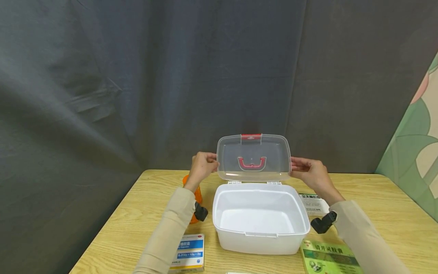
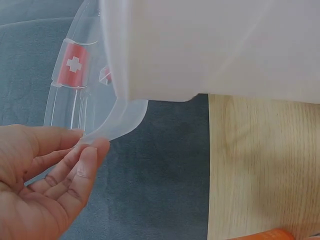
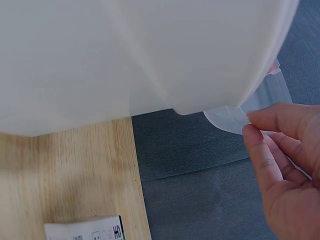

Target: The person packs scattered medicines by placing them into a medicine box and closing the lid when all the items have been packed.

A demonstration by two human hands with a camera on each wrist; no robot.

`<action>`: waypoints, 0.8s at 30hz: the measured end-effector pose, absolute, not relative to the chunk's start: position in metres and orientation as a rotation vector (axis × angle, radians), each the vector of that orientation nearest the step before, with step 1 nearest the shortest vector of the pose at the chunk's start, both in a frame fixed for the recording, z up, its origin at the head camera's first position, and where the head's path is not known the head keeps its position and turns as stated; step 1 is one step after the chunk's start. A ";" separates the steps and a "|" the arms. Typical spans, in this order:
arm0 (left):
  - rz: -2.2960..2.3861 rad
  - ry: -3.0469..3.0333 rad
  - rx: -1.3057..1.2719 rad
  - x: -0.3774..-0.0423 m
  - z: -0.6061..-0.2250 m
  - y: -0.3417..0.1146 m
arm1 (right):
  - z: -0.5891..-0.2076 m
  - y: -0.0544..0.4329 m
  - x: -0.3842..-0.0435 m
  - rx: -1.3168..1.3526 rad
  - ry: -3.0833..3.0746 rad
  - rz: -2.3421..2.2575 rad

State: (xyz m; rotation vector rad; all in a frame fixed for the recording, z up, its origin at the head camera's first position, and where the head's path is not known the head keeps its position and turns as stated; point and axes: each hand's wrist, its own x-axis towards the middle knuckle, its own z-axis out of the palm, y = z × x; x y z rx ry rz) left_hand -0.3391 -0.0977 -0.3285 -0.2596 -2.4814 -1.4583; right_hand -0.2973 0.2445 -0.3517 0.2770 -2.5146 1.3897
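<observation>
A white plastic medicine box (image 1: pixel 261 243) stands on the table with its inside bare. Its clear lid (image 1: pixel 270 150), hinged at the back, is raised upright and carries a red handle (image 1: pixel 252 166) and a red latch with a white cross (image 2: pixel 74 65). My left hand (image 1: pixel 203 165) pinches the lid's left edge between thumb and fingers. At the opposite edge, my right hand (image 1: pixel 313 173) pinches the lid the same way, thumb and index finger meeting at its rim in the right wrist view.
An orange bottle (image 1: pixel 198 195) stands left of the box, partly behind my left arm. A blue-and-white carton (image 1: pixel 191 253) lies front left, a green carton (image 1: pixel 328 257) front right. Behind my right wrist is a white carton (image 1: pixel 311 205). A dark curtain (image 1: pixel 219 76) hangs behind the table.
</observation>
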 end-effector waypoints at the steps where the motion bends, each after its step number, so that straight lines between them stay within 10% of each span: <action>1: -1.455 -2.483 -0.258 -0.339 -0.329 -0.098 | -0.352 0.245 -0.298 0.279 -2.515 1.386; 24: -1.498 -2.531 -0.201 -0.340 -0.340 -0.094 | -0.361 0.249 -0.301 0.340 -2.540 1.585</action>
